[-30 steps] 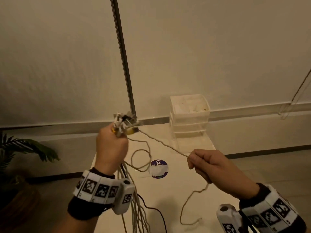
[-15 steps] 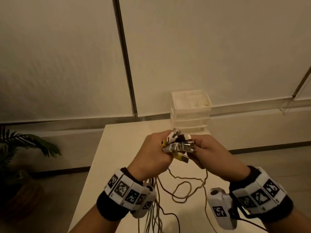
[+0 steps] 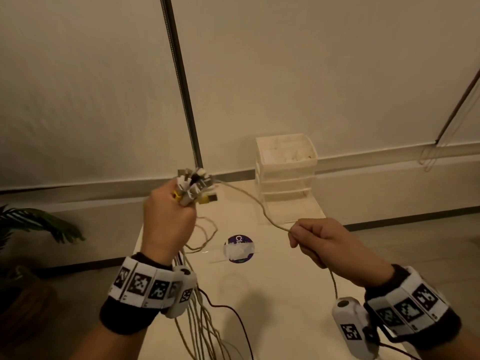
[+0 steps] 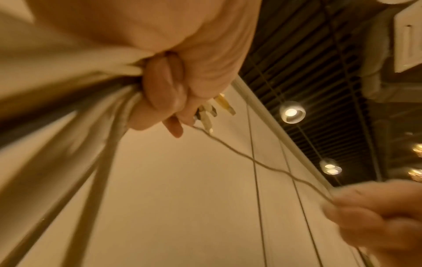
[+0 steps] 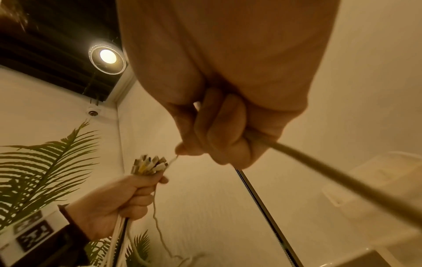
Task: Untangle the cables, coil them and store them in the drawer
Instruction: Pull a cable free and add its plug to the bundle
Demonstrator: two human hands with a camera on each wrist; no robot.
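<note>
Since half a second ago, hands are parted: left hand (image 3: 166,219) clamps plugs (image 3: 194,187), right hand (image 3: 322,240) pinches one cable (image 3: 257,206); snagging is risked if hauled.

Round purple sticker (image 3: 239,248) on table (image 3: 285,294): only "Cl" legible, rest covered by tape.

Pale cables (image 3: 200,320) hang bunched, plug ends (image 3: 194,187) upward; one cable (image 3: 249,201) stretches sideways; white drawer unit (image 3: 285,167) stands behind.
</note>
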